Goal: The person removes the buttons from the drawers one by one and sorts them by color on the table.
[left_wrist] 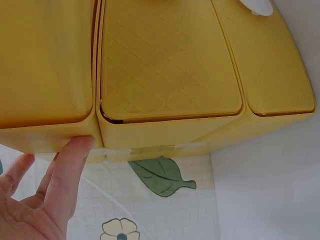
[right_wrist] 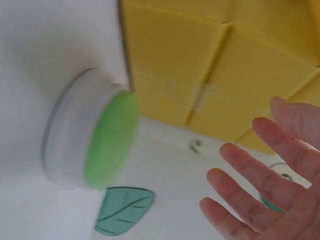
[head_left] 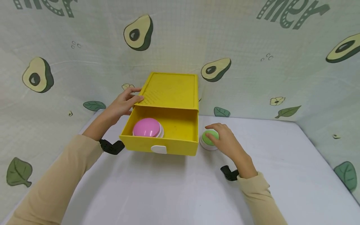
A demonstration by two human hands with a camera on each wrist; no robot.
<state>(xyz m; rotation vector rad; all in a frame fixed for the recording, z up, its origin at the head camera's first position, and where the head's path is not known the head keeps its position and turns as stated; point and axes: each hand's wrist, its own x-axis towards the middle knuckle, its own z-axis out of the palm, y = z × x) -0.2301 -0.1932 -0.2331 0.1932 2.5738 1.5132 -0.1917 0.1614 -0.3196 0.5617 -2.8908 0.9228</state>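
A yellow drawer box (head_left: 170, 89) stands at the back of the white table, its drawer (head_left: 180, 146) pulled out towards me. A pink dome button (head_left: 147, 127) with a white base sits in the drawer's left half. My left hand (head_left: 125, 101) rests on the box's top left edge with straight fingers; in the left wrist view a fingertip (left_wrist: 75, 155) touches the box's side (left_wrist: 170, 65). A green dome button (head_left: 209, 138) stands on the table just right of the drawer. My right hand (head_left: 225, 140) hovers over it, and its fingers (right_wrist: 265, 195) are spread and apart from the green button (right_wrist: 110, 140).
Avocado-print cloth walls (head_left: 253, 78) close the table (head_left: 174, 187) in at the back and on both sides. The drawer front carries a white handle (head_left: 158, 149). Black camera mounts sit at both wrists.
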